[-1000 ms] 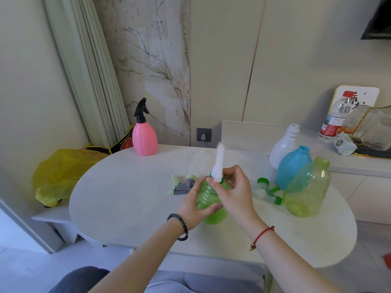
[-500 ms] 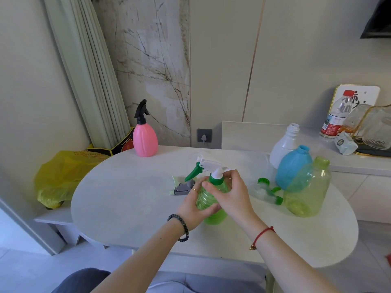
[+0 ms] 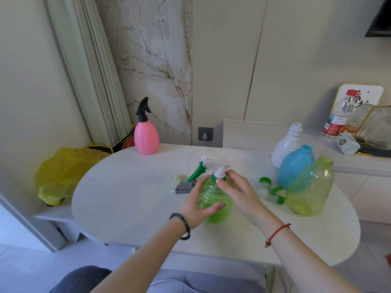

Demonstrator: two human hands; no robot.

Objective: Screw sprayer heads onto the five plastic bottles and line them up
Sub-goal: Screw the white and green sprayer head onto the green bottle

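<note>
Head view: left hand (image 3: 195,205) grips green bottle (image 3: 213,200) standing on table (image 3: 127,197), right hand (image 3: 241,191) fingers curled, pinching sprayer (image 3: 214,163) collar at bottle neck.

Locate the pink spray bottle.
In the head view the pink spray bottle stands upright at the far left edge of the table, between the curtain and the wall socket.

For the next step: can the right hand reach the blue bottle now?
Probably yes. The blue bottle stands right of the right hand, only loose sprayer heads lying between. Its fingers must first release the white sprayer head.
</note>
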